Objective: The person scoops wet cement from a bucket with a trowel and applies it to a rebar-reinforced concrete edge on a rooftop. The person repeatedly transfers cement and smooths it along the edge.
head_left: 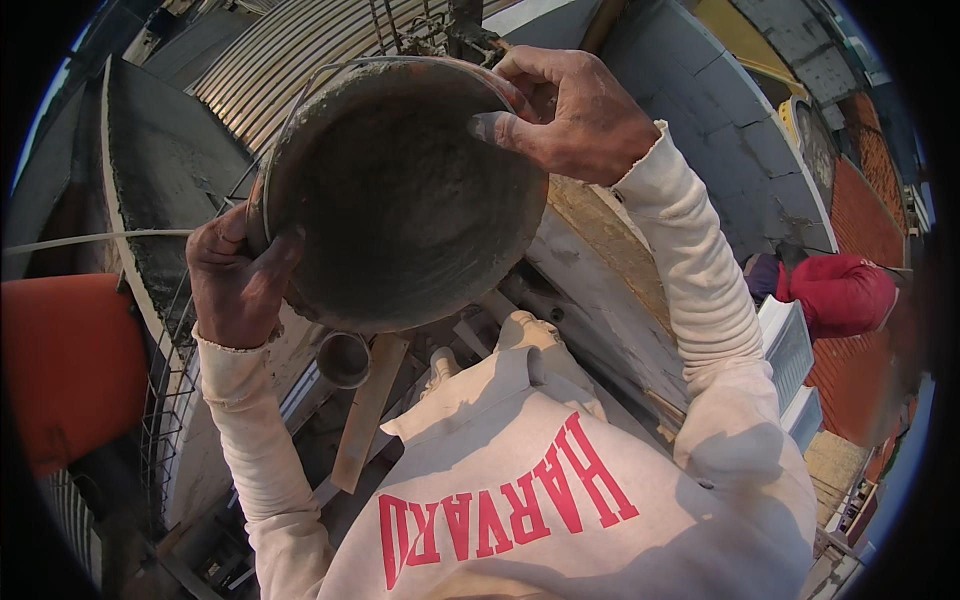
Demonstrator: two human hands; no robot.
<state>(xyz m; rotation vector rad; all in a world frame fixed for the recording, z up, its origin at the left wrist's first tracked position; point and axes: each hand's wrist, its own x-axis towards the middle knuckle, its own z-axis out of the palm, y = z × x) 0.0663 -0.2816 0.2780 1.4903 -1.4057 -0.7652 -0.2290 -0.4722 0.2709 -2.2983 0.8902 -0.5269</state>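
A round bucket, its inside coated in grey cement, is held up in front of me with its mouth facing me. My left hand grips the left rim, thumb inside and fingers behind. On the upper right rim my right hand is closed, its grey-smeared thumb over the inner edge. A thin wire handle arcs along the bucket's upper left side. Whether any mortar beyond the coating lies at the bottom, the shadow inside does not let me tell.
Below the bucket are a wooden plank and a small round container. Grey block walls curve at the right, where another person in red bends over. An orange tank-like shape and wire mesh stand left. Rebar rises ahead.
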